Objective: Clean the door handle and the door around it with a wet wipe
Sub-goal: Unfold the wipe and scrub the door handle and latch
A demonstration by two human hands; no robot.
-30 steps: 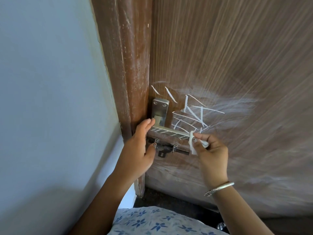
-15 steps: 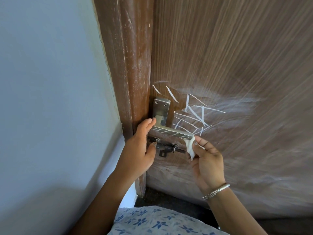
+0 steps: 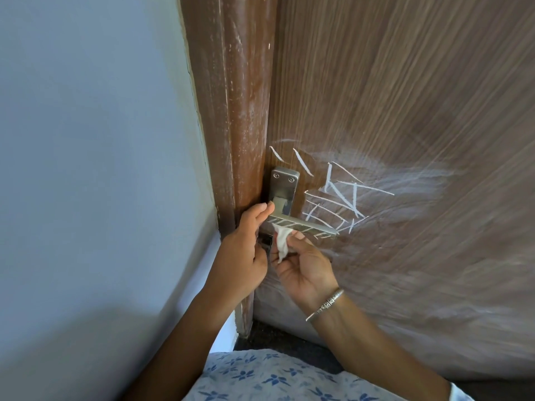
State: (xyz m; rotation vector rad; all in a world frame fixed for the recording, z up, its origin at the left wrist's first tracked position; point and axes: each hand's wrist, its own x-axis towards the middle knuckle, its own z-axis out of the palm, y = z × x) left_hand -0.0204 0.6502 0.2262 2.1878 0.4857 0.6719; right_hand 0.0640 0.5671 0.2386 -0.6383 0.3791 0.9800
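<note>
1. While the right hand (image 3: pixel 304 264) pinches the white wet wipe (image 3: pixel 282 241) between thumb and fingertips, palm turned toward the camera, the wipe's top edge touches the underside of the door handle (image 3: pixel 309 228) near its pivot end.
2. That handle is a silver lever, roughly level and streaked with white lines. It sits on a metal plate (image 3: pixel 285 183) screwed to the brown door (image 3: pixel 405 96) close to the door's left edge.
3. The left hand (image 3: pixel 246 250) is released, its fairly straight fingers resting their tips on the lever's pivot end. The thumb lies lower, by a dark latch (image 3: pixel 265 241) mostly hidden behind both hands.
4. White chalk strokes (image 3: pixel 341 198) cross the door just above and to the right of the lever, inside a wider whitish smear.
5. A silver bracelet (image 3: pixel 325 304) circles the right wrist.
6. A scuffed door frame (image 3: pixel 231 111) stands left of the door, with a pale blue wall (image 3: pixel 101 169) beyond it. Blue floral fabric (image 3: pixel 260 377) shows along the bottom edge.
</note>
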